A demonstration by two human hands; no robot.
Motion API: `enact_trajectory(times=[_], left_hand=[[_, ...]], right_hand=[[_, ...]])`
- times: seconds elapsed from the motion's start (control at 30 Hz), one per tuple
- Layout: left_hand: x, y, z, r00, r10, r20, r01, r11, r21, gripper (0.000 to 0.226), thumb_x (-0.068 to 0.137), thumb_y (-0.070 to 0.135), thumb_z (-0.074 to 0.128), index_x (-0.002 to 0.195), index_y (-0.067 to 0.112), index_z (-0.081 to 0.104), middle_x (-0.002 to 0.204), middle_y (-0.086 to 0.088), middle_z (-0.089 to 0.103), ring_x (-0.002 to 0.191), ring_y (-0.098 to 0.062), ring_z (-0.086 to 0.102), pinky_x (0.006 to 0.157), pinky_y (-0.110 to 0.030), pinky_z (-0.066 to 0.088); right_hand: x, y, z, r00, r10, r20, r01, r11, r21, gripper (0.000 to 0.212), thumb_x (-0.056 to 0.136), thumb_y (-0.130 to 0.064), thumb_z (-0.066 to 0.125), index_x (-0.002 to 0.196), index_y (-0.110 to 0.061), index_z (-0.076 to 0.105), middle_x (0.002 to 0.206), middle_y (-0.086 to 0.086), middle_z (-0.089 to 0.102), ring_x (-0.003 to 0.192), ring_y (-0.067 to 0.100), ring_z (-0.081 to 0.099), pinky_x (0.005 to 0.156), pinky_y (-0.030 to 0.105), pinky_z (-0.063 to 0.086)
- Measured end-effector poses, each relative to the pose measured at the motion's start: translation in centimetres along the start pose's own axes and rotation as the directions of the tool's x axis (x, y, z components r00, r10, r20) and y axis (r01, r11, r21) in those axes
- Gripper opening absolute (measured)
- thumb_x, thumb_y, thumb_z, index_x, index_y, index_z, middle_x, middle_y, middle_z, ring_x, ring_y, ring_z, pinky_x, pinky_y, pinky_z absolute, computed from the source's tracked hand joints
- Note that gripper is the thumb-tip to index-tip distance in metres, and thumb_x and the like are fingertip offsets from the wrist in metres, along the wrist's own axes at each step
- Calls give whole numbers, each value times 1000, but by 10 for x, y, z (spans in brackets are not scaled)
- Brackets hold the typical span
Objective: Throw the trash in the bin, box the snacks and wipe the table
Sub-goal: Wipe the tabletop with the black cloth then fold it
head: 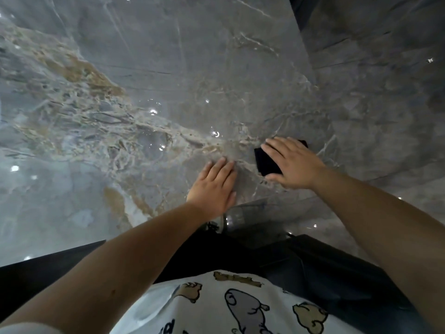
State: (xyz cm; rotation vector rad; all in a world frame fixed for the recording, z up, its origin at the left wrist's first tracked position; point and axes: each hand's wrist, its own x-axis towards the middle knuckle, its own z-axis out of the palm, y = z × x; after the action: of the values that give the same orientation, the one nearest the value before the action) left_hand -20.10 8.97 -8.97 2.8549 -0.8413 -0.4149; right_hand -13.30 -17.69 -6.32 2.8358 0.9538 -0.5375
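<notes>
The counter [144,92], a glossy grey marble slab with tan and white veining, filled most of the view and carried bright ceiling-light reflections. Its right edge ran down past the right grip's far side, and beyond that edge lay a floor [385,80] of similar grey stone. Nearest the camera, below both grips, was the person's white shirt [228,307] printed with cartoon animals, with dark trousers [313,266] above it in the picture.

Both bare forearms reached forward onto the counter. The left grip [214,186] lay flat, palm down, fingers straight and close together, thumb alongside; it held nothing and simply rested on the stone, just to the left of the right grip and a little nearer the body. The right grip [292,162] was also flat and wide open, fingers straight and slightly spread, pressing down on a black cloth [266,162]. The cloth lay folded on the counter under that palm, its dark corner showing out to the left of the fingers and thumb, and a small tip showing beyond the knuckles on the far side. The cloth sat between the two grips, touching the right and just apart from the left.

Just behind the left wrist, at the counter's near edge, stood a clear rounded object [237,216], partly hidden; what it was could not be told.
</notes>
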Motion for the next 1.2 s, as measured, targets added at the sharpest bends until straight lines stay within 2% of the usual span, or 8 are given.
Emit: enact_trajectory(times=[0.2, 0.3, 0.5, 0.7, 0.83, 0.97, 1.07, 1.2], left_hand=[[-1, -2, 4, 1000, 19, -16, -19, 1000, 12, 59, 92, 43, 37, 140, 10, 45, 152, -11, 37, 143, -30, 26, 118, -48, 15], [-1, -2, -1, 1000, 14, 2, -14, 1000, 9, 58, 94, 42, 36, 143, 12, 41, 155, -9, 31, 145, -28, 18, 119, -46, 9], [-26, -22, -20, 993, -106, -45, 100, 988, -114, 51, 94, 35, 40, 139, 13, 46, 147, -8, 42, 141, -28, 28, 117, -43, 11], [-108, -106, -37, 882, -462, -92, 430, 870, -240, 52, 86, 36, 42, 129, 10, 54, 137, -12, 51, 131, -34, 41, 110, -47, 29], [-178, -182, -36, 658, -746, -103, 693, 654, -303, 48, 91, 30, 53, 134, 10, 50, 140, -12, 47, 128, -36, 41, 107, -47, 32], [-238, -257, -30, 463, -879, -115, 822, 474, -316, 44, 92, 28, 52, 132, 9, 51, 139, -16, 47, 125, -39, 41, 105, -47, 33], [-262, -305, -27, 374, -920, -114, 865, 390, -316, 41, 93, 30, 48, 130, 12, 51, 142, -16, 43, 126, -39, 40, 104, -47, 32], [-273, -353, -22, 341, -930, -140, 872, 368, -322, 40, 89, 33, 44, 121, 10, 53, 140, -17, 44, 124, -40, 40, 104, -49, 31]], right_hand=[[-12, -13, 17, 978, 139, -158, -145, 989, -24, 75, 90, -61, 39, 141, -6, 35, 123, 18, 53, 103, 38, 52, 83, 48, 43], [-17, -29, 22, 937, 314, -152, -291, 944, 158, 63, 91, -46, 51, 137, -3, 41, 114, 22, 56, 95, 40, 56, 70, 47, 49], [5, -51, -4, 777, 622, 103, -502, 512, 698, 53, 96, -49, 40, 137, -17, 35, 128, 14, 56, 109, 35, 56, 85, 44, 47], [85, -103, -55, 775, 603, 188, -442, 304, 844, 29, 92, -45, 44, 109, -21, 45, 96, 3, 56, 76, 17, 53, 60, 33, 36], [157, -150, -93, 868, 480, 129, -323, 347, 880, 16, 89, -34, 49, 97, -20, 51, 81, 1, 53, 67, 12, 49, 55, 28, 34], [227, -206, -125, 922, 383, 57, -239, 447, 862, 18, 87, -36, 51, 79, -21, 45, 75, 1, 51, 65, 20, 50, 53, 31, 33], [278, -244, -141, 946, 322, -43, -168, 600, 782, 24, 88, -41, 48, 86, -17, 44, 76, -1, 49, 72, 26, 50, 57, 34, 31], [343, -286, -154, 955, 195, -225, -17, 790, 612, 34, 92, -44, 44, 112, -16, 48, 104, 6, 59, 91, 28, 55, 69, 36, 40]])
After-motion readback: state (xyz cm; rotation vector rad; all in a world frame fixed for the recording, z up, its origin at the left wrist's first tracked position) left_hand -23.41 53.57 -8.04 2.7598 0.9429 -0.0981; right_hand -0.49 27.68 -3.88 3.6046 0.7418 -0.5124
